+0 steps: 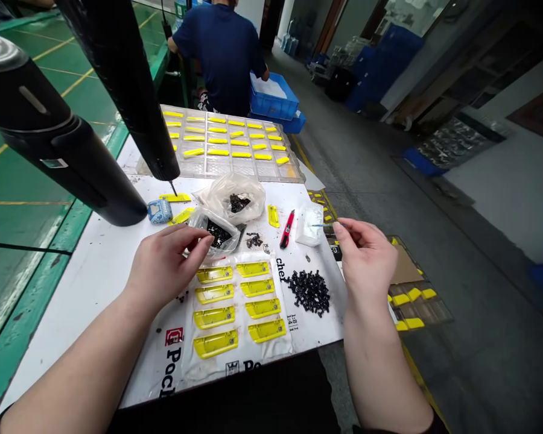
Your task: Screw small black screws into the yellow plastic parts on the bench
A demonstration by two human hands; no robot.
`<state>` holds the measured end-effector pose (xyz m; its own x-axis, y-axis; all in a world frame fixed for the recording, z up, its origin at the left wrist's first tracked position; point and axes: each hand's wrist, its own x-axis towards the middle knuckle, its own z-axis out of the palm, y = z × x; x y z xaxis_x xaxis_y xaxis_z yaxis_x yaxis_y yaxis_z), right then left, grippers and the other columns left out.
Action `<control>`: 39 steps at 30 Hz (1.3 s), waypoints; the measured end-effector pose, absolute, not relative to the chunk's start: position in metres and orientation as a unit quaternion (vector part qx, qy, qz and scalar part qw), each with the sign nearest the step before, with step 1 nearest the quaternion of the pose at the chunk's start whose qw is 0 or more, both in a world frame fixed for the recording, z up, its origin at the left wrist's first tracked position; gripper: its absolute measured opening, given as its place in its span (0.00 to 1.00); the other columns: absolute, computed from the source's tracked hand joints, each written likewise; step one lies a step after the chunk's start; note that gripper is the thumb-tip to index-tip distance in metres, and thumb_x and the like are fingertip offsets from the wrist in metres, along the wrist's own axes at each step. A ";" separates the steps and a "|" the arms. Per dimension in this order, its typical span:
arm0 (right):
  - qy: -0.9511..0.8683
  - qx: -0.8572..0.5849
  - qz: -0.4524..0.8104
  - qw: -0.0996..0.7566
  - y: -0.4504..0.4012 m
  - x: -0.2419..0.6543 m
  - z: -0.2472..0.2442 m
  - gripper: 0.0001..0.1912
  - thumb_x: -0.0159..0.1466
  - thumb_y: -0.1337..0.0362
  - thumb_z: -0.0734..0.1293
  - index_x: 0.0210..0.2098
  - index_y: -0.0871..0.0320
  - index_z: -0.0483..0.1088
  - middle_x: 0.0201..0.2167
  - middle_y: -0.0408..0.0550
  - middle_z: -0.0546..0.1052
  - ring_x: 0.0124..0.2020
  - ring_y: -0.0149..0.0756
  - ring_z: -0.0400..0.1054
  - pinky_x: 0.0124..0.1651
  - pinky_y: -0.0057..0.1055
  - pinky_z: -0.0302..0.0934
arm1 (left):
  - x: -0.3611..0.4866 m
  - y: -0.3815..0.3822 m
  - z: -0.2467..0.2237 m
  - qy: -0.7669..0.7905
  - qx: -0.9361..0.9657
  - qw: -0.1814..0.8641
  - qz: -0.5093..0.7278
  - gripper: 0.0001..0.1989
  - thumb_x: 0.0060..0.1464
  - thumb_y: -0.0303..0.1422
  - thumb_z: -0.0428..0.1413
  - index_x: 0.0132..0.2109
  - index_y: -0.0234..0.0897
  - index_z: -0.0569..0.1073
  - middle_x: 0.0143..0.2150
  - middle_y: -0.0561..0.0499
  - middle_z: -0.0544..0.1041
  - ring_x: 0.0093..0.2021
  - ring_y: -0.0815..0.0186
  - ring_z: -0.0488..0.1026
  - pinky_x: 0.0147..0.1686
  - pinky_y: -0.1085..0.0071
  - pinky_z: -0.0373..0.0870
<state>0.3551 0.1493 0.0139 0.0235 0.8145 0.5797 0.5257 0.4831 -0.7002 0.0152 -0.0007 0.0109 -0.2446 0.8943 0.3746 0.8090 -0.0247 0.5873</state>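
My left hand (169, 262) is closed in a pinch beside an open plastic bag of small dark pieces (219, 232); whatever is between its fingertips is too small to make out. On the right, my right hand (366, 250) grips a thin stick (324, 225), whose tip is at a white block (309, 224). Several yellow parts (262, 308) lie in two columns on a white printed plastic sheet (283, 346). A pile of small black pieces (308, 292) sits right of them. Behind, a second bag (253, 196) holds dark pieces.
A red cutter (287, 230) lies left of the white block. A black electric screwdriver (131, 90) hangs over the table beside a dark bottle (76, 144). Behind is a compartment tray (226, 167) of yellow parts. A person (224, 54) sits beyond, near blue crates (276, 105).
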 end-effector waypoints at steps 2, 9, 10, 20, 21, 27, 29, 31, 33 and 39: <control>-0.684 -0.478 0.091 0.543 0.152 0.348 0.018 0.12 0.71 0.55 0.77 0.48 0.55 0.86 0.45 0.49 0.83 0.41 0.39 0.76 0.42 0.35 0.69 | 0.013 0.001 0.010 0.703 0.613 0.066 0.355 0.16 0.72 0.45 0.57 0.46 0.41 0.85 0.43 0.52 0.85 0.36 0.66 0.79 0.37 0.66 0.73; -0.590 -0.473 0.061 0.652 0.152 0.334 0.001 0.15 0.70 0.53 0.78 0.48 0.58 0.84 0.43 0.51 0.84 0.42 0.43 0.78 0.44 0.39 0.73 | 0.012 0.005 0.005 0.727 0.612 0.105 0.293 0.17 0.71 0.49 0.55 0.46 0.48 0.84 0.46 0.55 0.86 0.37 0.62 0.80 0.37 0.63 0.73; -0.580 -0.471 0.060 0.663 0.152 0.334 -0.003 0.16 0.70 0.53 0.78 0.47 0.59 0.83 0.42 0.52 0.83 0.41 0.43 0.78 0.43 0.39 0.73 | 0.012 0.005 0.005 0.727 0.612 0.107 0.291 0.17 0.71 0.49 0.54 0.46 0.49 0.84 0.46 0.56 0.86 0.37 0.62 0.80 0.37 0.63 0.73; -0.534 -0.443 0.032 0.720 0.165 0.344 -0.010 0.15 0.67 0.53 0.81 0.44 0.57 0.82 0.39 0.52 0.82 0.37 0.46 0.77 0.41 0.45 0.74 | 0.013 0.007 0.001 0.728 0.619 0.112 0.272 0.18 0.71 0.52 0.54 0.47 0.50 0.84 0.45 0.56 0.86 0.36 0.61 0.81 0.34 0.63 0.74; -0.534 -0.442 0.032 0.720 0.165 0.344 -0.009 0.15 0.67 0.53 0.81 0.44 0.57 0.82 0.39 0.53 0.82 0.36 0.46 0.77 0.40 0.45 0.74 | 0.013 0.007 0.000 0.728 0.620 0.113 0.271 0.18 0.71 0.52 0.54 0.48 0.50 0.84 0.45 0.56 0.86 0.37 0.61 0.81 0.34 0.63 0.74; -0.553 -0.448 0.040 0.701 0.164 0.343 -0.008 0.14 0.68 0.55 0.80 0.44 0.58 0.81 0.38 0.51 0.82 0.38 0.45 0.78 0.45 0.45 0.76 | 0.015 0.007 0.000 0.723 0.628 0.105 0.268 0.19 0.72 0.53 0.53 0.47 0.50 0.84 0.46 0.55 0.86 0.38 0.60 0.82 0.34 0.63 0.74; -0.557 -0.446 0.049 0.699 0.163 0.343 -0.008 0.13 0.68 0.56 0.80 0.44 0.58 0.81 0.39 0.50 0.82 0.39 0.44 0.78 0.46 0.43 0.76 | 0.016 0.007 0.001 0.722 0.631 0.102 0.265 0.19 0.72 0.52 0.53 0.47 0.49 0.84 0.45 0.54 0.86 0.38 0.59 0.82 0.34 0.63 0.74; -0.559 -0.444 0.054 0.699 0.163 0.342 -0.009 0.13 0.68 0.57 0.80 0.44 0.59 0.81 0.39 0.50 0.83 0.39 0.42 0.79 0.46 0.41 0.76 | 0.016 0.007 0.001 0.720 0.635 0.097 0.262 0.20 0.72 0.52 0.53 0.46 0.49 0.84 0.45 0.54 0.86 0.38 0.59 0.82 0.34 0.62 0.74; -0.559 -0.441 0.056 0.700 0.163 0.342 -0.009 0.13 0.68 0.57 0.80 0.44 0.59 0.81 0.39 0.49 0.83 0.39 0.42 0.79 0.46 0.40 0.76 | 0.016 0.007 0.000 0.719 0.638 0.095 0.260 0.19 0.72 0.52 0.53 0.46 0.49 0.84 0.45 0.54 0.86 0.39 0.58 0.82 0.35 0.62 0.74; -0.543 -0.443 0.063 0.711 0.165 0.343 -0.011 0.14 0.67 0.55 0.81 0.43 0.58 0.81 0.37 0.50 0.82 0.35 0.41 0.76 0.38 0.39 0.72 | 0.017 0.007 -0.001 0.719 0.637 0.099 0.259 0.19 0.72 0.52 0.53 0.47 0.49 0.85 0.47 0.54 0.86 0.39 0.58 0.82 0.36 0.61 0.75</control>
